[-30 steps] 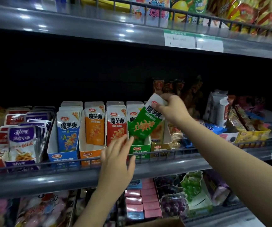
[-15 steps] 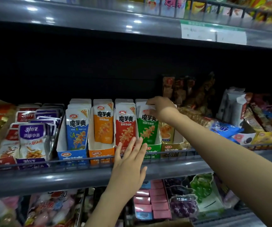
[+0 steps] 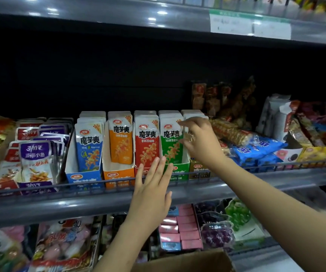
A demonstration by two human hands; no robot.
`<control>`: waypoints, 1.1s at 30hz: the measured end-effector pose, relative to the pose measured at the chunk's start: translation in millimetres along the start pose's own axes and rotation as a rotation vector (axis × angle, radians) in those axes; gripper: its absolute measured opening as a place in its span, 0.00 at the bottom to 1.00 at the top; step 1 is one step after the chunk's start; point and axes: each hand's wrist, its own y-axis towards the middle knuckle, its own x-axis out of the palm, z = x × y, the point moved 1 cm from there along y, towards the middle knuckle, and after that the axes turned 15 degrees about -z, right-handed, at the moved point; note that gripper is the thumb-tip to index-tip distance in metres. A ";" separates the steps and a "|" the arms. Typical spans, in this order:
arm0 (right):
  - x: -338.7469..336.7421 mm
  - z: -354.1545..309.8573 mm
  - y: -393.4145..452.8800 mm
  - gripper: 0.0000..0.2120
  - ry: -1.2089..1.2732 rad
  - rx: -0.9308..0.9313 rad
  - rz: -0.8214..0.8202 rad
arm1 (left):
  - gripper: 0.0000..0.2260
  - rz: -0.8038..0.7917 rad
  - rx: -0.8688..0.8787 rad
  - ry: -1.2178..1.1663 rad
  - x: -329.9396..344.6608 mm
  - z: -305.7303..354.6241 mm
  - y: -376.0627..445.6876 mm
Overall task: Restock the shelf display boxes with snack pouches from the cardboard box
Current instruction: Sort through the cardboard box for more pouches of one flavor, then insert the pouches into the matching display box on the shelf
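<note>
Reaching right hand [image 3: 199, 142] beside green pouch [image 3: 171, 142], left hand [image 3: 151, 193] flat

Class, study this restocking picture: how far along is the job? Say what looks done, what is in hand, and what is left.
Done: the green pouch stands in the green display box, and the blue, orange and red boxes hold pouches too. In hand: the right hand touches the green pouch's edge; the left hand hovers open by the rail. Left: the cardboard box below; its contents are hidden.
</note>
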 end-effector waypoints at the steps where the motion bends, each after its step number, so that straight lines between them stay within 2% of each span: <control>1: 0.2 -2.0 -14.0 0.21 0.009 -0.010 0.006 | 0.30 -0.005 0.006 -0.023 -0.2 3.5 -3.4; 5: 7.4 -8.1 -85.3 0.18 0.097 -0.011 0.042 | 0.30 0.013 -0.004 -0.154 4.0 25.7 -27.2; 10: 33.0 -9.9 -186.0 0.17 0.190 0.143 0.001 | 0.27 -0.126 -0.105 -0.398 37.5 59.4 -65.7; 15: 70.0 0.7 -274.6 0.20 0.157 0.426 -0.206 | 0.24 -0.220 -0.108 -0.528 88.2 89.7 -90.0; 18: 86.7 8.9 -317.1 0.23 0.124 0.544 -0.328 | 0.22 -0.309 -0.178 -0.607 123.1 106.5 -104.4; 23: 109.3 21.8 -360.3 0.28 0.140 0.701 -0.432 | 0.21 -0.434 -0.238 -0.666 182.2 126.5 -125.7; 27: 122.1 27.2 -375.9 0.25 0.295 0.822 -0.515 | 0.19 -0.573 -0.284 -0.635 223.1 127.2 -131.1; 33: 130.3 28.2 -384.5 0.26 0.267 0.803 -0.506 | 0.25 -0.760 -0.286 -0.564 270.7 108.6 -139.5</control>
